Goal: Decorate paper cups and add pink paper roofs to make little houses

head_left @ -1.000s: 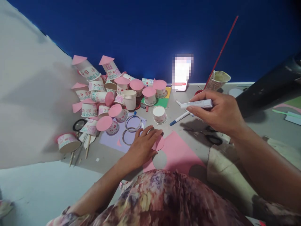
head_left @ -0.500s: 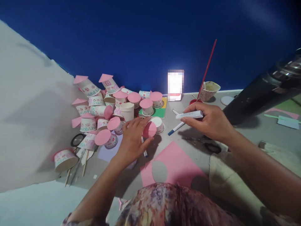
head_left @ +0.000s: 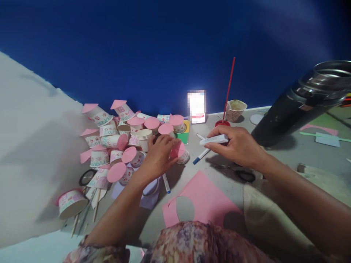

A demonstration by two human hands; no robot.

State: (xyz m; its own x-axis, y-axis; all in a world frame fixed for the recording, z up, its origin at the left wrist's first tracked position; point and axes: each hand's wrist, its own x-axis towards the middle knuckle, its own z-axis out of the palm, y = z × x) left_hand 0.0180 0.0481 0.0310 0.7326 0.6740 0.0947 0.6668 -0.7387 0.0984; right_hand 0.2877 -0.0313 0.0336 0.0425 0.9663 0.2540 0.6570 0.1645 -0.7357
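My left hand (head_left: 158,153) pinches a pink paper circle (head_left: 177,149) and holds it over an upturned paper cup (head_left: 183,157) on the grey table. My right hand (head_left: 238,146) hovers to the right and grips a white glue stick (head_left: 214,139) sideways. Just in front of me lies a pink paper sheet (head_left: 204,201) with a round hole cut out of it. A blue-tipped pen (head_left: 200,156) lies between my hands, and another pen (head_left: 166,183) lies under my left wrist.
A heap of decorated paper cups with pink roofs (head_left: 115,140) fills the left. Scissors (head_left: 241,174) lie under my right wrist. A dark cylinder (head_left: 296,106) lies at the right, a cup with a red stick (head_left: 234,109) at the back, and tape rings (head_left: 87,176) at the left.
My left hand lifted the pink circle off the pink sheet and carried it forward over the upturned cup. My right hand kept hold of the glue stick. The view tilted upward.
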